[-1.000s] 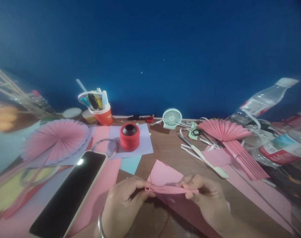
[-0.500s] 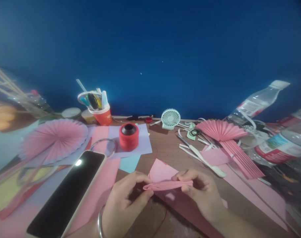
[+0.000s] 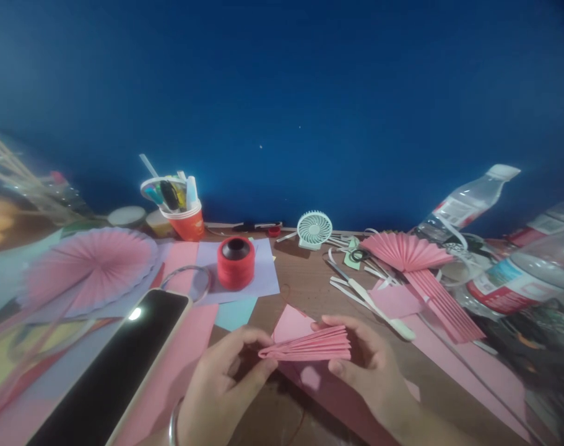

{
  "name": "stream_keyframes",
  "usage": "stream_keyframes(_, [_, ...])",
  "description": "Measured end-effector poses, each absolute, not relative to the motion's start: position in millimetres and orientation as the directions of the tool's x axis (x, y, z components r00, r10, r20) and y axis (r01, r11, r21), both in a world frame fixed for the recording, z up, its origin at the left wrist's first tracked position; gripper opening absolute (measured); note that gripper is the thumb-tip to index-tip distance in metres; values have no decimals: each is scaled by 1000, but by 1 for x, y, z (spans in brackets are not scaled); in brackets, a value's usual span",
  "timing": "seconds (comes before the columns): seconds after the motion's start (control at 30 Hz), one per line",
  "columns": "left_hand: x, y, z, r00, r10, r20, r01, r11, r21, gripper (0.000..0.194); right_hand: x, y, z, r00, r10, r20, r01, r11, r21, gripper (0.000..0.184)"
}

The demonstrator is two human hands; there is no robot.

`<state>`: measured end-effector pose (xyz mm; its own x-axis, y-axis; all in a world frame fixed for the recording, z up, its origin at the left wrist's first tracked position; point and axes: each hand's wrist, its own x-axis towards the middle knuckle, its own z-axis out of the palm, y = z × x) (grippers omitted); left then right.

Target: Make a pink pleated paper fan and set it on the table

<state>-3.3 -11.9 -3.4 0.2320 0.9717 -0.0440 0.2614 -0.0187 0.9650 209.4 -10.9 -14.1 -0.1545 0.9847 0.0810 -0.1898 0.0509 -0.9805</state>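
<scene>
A strip of pleated pink paper (image 3: 309,347) hangs level over the table, its folds pressed together at the left end and spread like a small fan at the right. My left hand (image 3: 226,378) pinches the folded left end between thumb and fingers. Around the spread right end, my right hand (image 3: 374,371) has its thumb and fingers apart, the thumb close to the lower edge and the fingertips at the upper edge; whether they touch it is hard to tell. Beneath both hands lies a flat pink paper sheet (image 3: 295,319).
A red thread spool (image 3: 236,266) stands behind my hands. At left lie a phone (image 3: 119,359) and a round pink paper fan (image 3: 96,266). To the right are a white-handled knife (image 3: 379,310), a half-open pink fan (image 3: 407,251) and plastic bottles (image 3: 514,285). A mini fan (image 3: 314,229) stands behind.
The pleated paper has gone from pressed flat to fanned out at its right end. My right thumb and fingers have moved apart. The whole view has shifted slightly.
</scene>
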Motion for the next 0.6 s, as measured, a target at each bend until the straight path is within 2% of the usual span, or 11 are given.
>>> stream_keyframes(0.23, [-2, -8, 2, 215, 968, -133, 143, 104, 984, 14, 205, -13, -15, -166, 984, 61, -204, 26, -979, 39])
stream_keyframes(0.47, [1, -5, 7, 178, 968, -177, 73, 167, 983, 14, 195, -17, -4, -106, 994, 17, -233, -8, -972, 74])
stream_keyframes(0.6, [0, -6, 8, 193, 965, -180, 45, 174, 984, 17, 194, -17, -6, -71, 997, 44, -213, 28, -977, 82])
